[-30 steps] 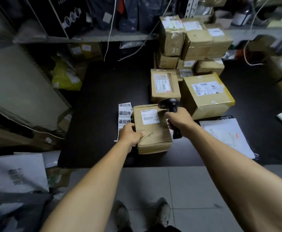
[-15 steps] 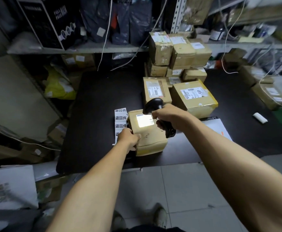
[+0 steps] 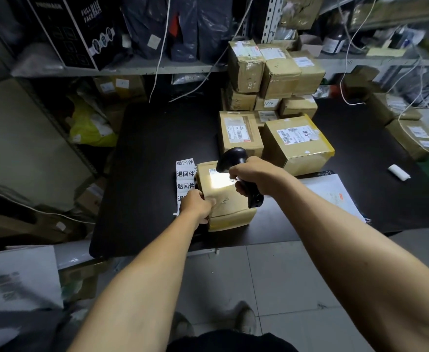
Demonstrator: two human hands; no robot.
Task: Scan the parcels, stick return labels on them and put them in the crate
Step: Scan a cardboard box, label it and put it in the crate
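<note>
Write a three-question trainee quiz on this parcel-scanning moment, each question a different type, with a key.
1. True or false: the right hand grips a black scanner.
2. Multiple choice: the strip of return labels lies (A) left of the held parcel, (B) on top of it, (C) on the floor.
3. Fill in: the scanner's light falls on the parcel's white ____.

Key: 1 true. 2 A. 3 shipping label. The left hand grips the parcel's near left corner on the black table.
</note>
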